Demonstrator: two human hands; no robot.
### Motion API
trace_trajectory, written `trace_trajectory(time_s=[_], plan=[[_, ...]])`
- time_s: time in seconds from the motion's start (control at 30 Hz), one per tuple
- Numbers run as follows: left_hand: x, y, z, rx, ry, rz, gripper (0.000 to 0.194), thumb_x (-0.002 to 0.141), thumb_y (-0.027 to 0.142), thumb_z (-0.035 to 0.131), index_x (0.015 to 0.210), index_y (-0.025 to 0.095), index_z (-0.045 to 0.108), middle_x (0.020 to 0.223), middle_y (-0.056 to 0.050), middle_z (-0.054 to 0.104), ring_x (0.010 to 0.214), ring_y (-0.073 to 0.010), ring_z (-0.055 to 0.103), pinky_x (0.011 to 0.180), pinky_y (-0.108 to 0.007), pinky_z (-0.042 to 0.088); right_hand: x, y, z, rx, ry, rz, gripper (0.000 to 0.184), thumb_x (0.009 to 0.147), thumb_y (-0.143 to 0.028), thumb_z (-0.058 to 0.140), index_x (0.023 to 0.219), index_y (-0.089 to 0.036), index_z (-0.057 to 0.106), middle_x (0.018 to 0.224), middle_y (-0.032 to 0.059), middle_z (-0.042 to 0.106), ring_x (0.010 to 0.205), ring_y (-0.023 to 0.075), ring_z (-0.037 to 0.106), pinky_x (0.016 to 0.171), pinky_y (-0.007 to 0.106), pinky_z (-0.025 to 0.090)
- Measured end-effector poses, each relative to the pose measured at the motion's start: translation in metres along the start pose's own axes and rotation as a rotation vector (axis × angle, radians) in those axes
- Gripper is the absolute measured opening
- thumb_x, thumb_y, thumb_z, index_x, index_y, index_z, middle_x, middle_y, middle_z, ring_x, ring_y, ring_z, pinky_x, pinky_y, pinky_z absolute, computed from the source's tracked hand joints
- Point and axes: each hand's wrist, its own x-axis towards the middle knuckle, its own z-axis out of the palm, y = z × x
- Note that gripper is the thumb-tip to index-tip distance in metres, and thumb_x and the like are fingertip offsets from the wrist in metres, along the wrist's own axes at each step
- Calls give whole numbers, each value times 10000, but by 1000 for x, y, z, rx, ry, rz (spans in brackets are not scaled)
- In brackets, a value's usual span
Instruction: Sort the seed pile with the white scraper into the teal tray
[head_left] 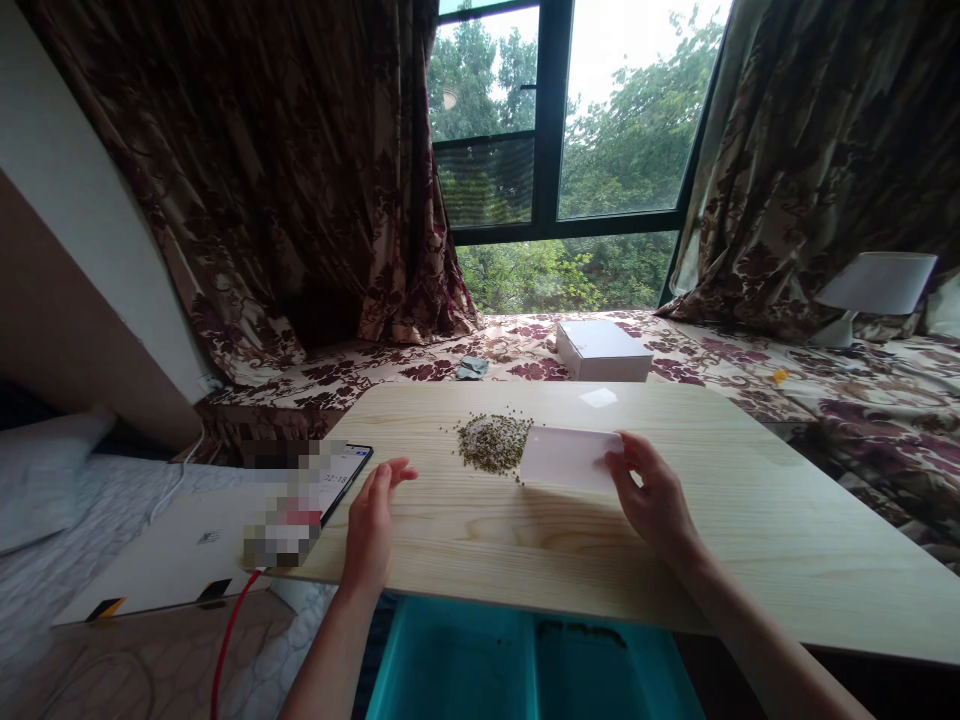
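A small heap of green and pale grains (495,441) lies on a light wooden board (750,520). My right hand (654,497) pinches the right edge of a white card (566,458), whose left edge touches the heap. My left hand (373,518) hovers over the board's left part, fingers apart and slightly curled, holding nothing, a little left of the heap.
A phone (330,485) lies at the board's left corner, above a white flat box (165,555). A teal bin (525,660) sits under the board's near edge. A white box (602,350) and white lamp (870,290) rest on the floral bedding by the window.
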Motion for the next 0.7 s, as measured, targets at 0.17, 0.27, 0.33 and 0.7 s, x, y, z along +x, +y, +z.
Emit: trace_trajectory(time_s=[0.17, 0.27, 0.33, 0.7], plan=[[0, 0, 0, 10, 2, -6, 502, 791, 592, 551, 978, 138, 659, 897, -74, 713, 980, -222, 650, 983, -383, 430, 0, 4, 4, -19, -7, 3, 297, 862, -420, 507, 1041, -190, 563, 830, 99, 707, 765, 241, 704, 477, 280, 513], [1, -1, 0, 14, 1, -4, 504, 793, 593, 545, 981, 139, 658, 899, -74, 713, 976, -222, 651, 981, -385, 432, 1, 4, 5, -34, -17, -17, 297, 862, -428, 508, 1030, -191, 573, 800, 89, 708, 746, 239, 703, 478, 279, 508], [1, -2, -1, 12, 2, -3, 499, 795, 590, 544, 979, 140, 659, 896, -72, 712, 974, -221, 651, 979, -382, 434, 1, 3, 4, -27, -22, -28, 271, 860, -412, 512, 1021, -202, 572, 788, 79, 707, 733, 235, 703, 504, 292, 523], [2, -3, -1, -1, 1, -4, 488, 806, 578, 547, 981, 137, 662, 906, -75, 712, 973, -217, 649, 989, -384, 425, 0, 2, 2, 18, -23, -17, 201, 858, -359, 514, 1005, -226, 552, 815, 63, 697, 755, 229, 702, 555, 316, 553]])
